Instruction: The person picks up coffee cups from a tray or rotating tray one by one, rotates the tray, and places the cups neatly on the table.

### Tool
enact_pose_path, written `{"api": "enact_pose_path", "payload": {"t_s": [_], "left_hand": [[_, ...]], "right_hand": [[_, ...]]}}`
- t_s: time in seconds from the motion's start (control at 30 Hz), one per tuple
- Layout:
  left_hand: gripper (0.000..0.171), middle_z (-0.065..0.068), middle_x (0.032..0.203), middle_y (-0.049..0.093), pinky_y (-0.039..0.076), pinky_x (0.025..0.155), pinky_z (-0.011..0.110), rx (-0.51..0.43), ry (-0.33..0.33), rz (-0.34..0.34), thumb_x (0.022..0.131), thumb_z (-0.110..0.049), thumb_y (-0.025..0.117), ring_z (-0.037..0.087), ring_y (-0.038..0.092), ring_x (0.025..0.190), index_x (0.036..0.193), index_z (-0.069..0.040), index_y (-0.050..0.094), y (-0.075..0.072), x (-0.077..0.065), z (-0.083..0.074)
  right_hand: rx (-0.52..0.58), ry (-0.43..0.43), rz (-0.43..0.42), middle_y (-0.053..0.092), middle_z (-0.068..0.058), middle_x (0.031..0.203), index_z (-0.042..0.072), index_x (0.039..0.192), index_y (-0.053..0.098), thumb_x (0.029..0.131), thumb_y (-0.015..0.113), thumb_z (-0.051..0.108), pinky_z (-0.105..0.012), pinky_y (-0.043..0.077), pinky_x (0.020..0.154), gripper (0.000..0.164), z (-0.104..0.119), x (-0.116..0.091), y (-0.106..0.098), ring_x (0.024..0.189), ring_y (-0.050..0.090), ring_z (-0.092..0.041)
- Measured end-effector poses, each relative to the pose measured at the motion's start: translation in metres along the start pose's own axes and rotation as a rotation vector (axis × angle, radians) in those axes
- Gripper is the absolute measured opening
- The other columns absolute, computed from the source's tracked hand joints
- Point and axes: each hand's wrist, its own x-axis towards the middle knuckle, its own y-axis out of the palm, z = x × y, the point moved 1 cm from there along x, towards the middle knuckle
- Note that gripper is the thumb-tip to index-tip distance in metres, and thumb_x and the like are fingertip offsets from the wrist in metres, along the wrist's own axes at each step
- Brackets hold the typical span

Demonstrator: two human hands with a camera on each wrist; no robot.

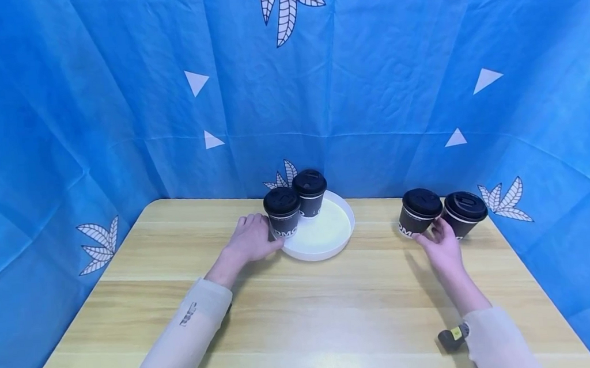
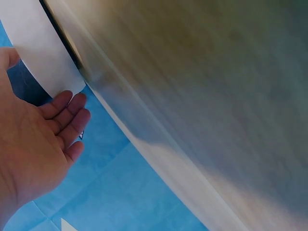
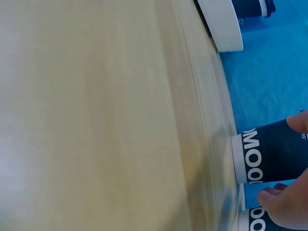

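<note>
At the round white tray, my left hand holds a dark paper cup with a black lid, thumb in front and fingers on its left side. In the left wrist view that hand has bent fingers beside the tray wall, which hides much of the cup. A second lidded cup stands just behind on the tray. Over on the right, my right hand grips another lidded cup between thumb and fingers. Its fingers lie between this cup and a neighbouring one.
A pale wooden table carries the cups and tray. Blue patterned cloth hangs behind the table and along its sides. A small dark device with a yellow label sits at the right wrist.
</note>
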Motion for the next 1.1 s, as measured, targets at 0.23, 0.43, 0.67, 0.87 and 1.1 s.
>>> {"api": "enact_pose_path", "payload": {"t_s": [0.23,0.43,0.67,0.87,1.1], "left_hand": [[0.078,0.015,0.117,0.060,0.036,0.103,0.048,-0.007,0.000,0.008,0.092,-0.063,0.062,0.033,0.050,0.113,0.131,0.003,0.058,0.000,0.001,0.001],[0.077,0.015,0.117,0.060,0.037,0.103,0.049,-0.012,-0.002,0.000,0.091,-0.062,0.063,0.033,0.051,0.112,0.130,0.004,0.059,-0.001,0.001,0.002],[0.076,0.015,0.117,0.060,0.037,0.102,0.048,-0.022,-0.003,-0.003,0.091,-0.061,0.064,0.033,0.051,0.112,0.130,0.004,0.059,-0.003,0.000,0.002],[0.077,0.014,0.117,0.059,0.037,0.102,0.048,-0.011,-0.003,0.005,0.091,-0.063,0.063,0.032,0.050,0.111,0.131,0.004,0.058,0.000,0.000,0.001],[0.078,0.014,0.119,0.059,0.038,0.103,0.048,-0.013,0.003,0.007,0.091,-0.063,0.063,0.032,0.051,0.113,0.132,0.003,0.058,0.001,0.001,0.001]], "right_hand": [[0.008,0.040,-0.103,0.031,-0.020,0.165,0.000,0.161,0.019,0.095,0.068,0.007,-0.047,0.027,0.124,0.083,0.009,-0.022,0.000,0.151,0.031,-0.036],[0.051,0.007,-0.174,0.039,-0.015,0.157,0.003,0.158,0.027,0.097,0.065,0.005,-0.033,0.038,0.113,0.072,0.023,-0.034,0.007,0.141,0.041,-0.030],[0.092,-0.132,-0.140,0.047,-0.015,0.147,-0.002,0.152,0.035,0.096,0.063,-0.002,-0.015,0.041,0.098,0.063,0.039,-0.041,0.030,0.129,0.048,-0.025],[0.097,-0.183,-0.066,0.049,-0.016,0.146,-0.003,0.149,0.040,0.096,0.062,-0.002,-0.016,0.042,0.097,0.058,0.046,-0.038,0.054,0.127,0.050,-0.025],[0.076,-0.203,0.048,0.046,-0.020,0.151,-0.006,0.150,0.037,0.098,0.063,0.001,-0.033,0.040,0.109,0.059,0.051,-0.030,0.080,0.135,0.048,-0.032]]}}
